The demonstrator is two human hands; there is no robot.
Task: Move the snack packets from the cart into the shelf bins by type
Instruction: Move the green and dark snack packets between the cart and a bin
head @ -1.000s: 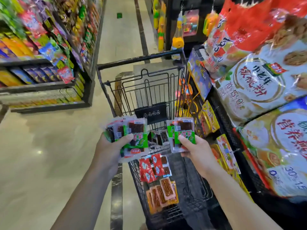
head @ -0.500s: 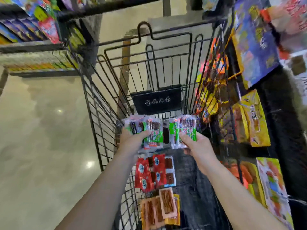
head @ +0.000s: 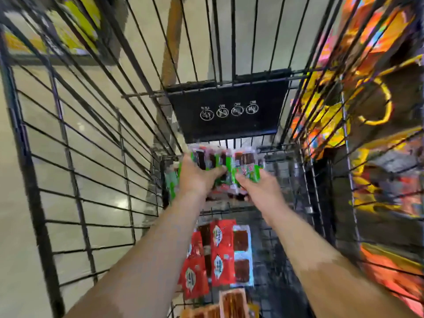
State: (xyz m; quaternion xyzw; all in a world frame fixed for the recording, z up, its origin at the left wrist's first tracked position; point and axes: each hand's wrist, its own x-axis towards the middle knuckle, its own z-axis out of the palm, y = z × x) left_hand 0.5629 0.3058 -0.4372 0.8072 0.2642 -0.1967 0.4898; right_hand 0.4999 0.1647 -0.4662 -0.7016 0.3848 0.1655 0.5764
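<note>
Green snack packets [head: 226,167] | left hand [head: 197,177] grips 1 bunch | right hand [head: 261,191] grips another | above cart [head: 75,171] floor

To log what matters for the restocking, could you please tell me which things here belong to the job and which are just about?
Job: green packets gripped by left hand and right hand; red packets and orange packets lying in the cart.
Just about: black placard; floor; shelved packs at right.
</note>
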